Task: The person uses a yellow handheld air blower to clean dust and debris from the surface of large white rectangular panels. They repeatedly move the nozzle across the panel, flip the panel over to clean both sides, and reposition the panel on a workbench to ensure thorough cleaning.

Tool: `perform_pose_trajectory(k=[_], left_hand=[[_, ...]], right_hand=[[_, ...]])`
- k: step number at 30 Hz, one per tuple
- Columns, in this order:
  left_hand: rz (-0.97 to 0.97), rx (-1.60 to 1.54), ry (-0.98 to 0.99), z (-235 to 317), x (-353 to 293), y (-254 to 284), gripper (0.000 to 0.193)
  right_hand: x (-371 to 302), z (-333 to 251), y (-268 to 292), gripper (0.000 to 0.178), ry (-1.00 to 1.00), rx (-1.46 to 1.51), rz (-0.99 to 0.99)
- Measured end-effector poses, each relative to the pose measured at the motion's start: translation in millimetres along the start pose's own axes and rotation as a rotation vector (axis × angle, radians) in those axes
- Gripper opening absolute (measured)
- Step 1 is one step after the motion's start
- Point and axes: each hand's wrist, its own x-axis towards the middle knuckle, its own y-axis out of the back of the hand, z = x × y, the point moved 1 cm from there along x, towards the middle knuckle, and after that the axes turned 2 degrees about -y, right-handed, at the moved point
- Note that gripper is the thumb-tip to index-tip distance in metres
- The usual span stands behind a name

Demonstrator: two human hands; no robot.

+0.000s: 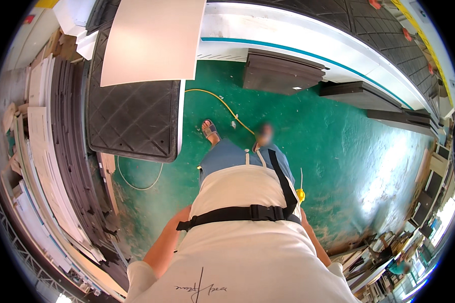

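Observation:
Both my arms hang at my sides. My left forearm and my right forearm show, but the hands are hidden behind my body and light shirt. Beside my right hip a small yellow object with a thin pale rod sticks out; whether my right hand holds it cannot be seen. Ahead to the left, a large pale board lies on a black padded machine table, overhanging the white edge on its right. Neither arm reaches to the board.
Stacked boards line the left side. Dark panels lean against the long white machine ahead. A yellow hose crosses the green floor by my feet. Another person is far off at lower right.

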Motion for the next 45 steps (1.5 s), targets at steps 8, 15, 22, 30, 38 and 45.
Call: perform_pose_trajectory(k=[8,15,22,30,38,45], left_hand=[[-0.064,-0.216,-0.056,2,15,-3,0.054],[0.355,-0.412,-0.21,7,8,-35,0.05],[0.353,-0.25,-0.169,11,24,-28,0.048],[0.062,-0.164,0.072,27,-25,7,0.046],[-0.081,-0.068,0.22,55,-76,44,0.044],[-0.102,0.009,0.186,93,-51,79,0.042]], right_hand=[[-10,-8,-7,0.032,0.009,-0.073,0.003],[-6,-15,-22,0.03,0.027,-0.125,-0.02],[-9,-27,-44,0.028,0.06,-0.215,-0.019],[-56,-49,-65,0.026,0.11,-0.4,-0.003],[-115,-96,-87,0.024,0.137,-0.531,-0.134],[-98,-113,-119,0.022,0.266,-0.597,-0.144]])
